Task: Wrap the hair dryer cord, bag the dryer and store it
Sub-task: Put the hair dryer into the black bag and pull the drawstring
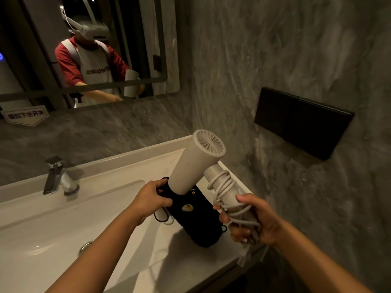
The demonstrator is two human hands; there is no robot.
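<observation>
A white hair dryer [195,162] is tilted with its nozzle end inside the mouth of a black drawstring bag [197,218] that lies on the white counter. Its rear grille faces up and back. The white cord [225,191] is coiled around the handle. My right hand [251,220] grips the cord-wrapped handle, and the plug end hangs below that hand. My left hand [151,199] holds the rim of the bag's mouth. The bag's drawstring loop [163,216] trails onto the counter.
A white sink basin [63,235] with a chrome faucet [56,176] lies to the left. A mirror [88,47] hangs on the grey marbled wall behind. A black box [302,121] is mounted on the right wall. The counter edge [222,269] runs at lower right.
</observation>
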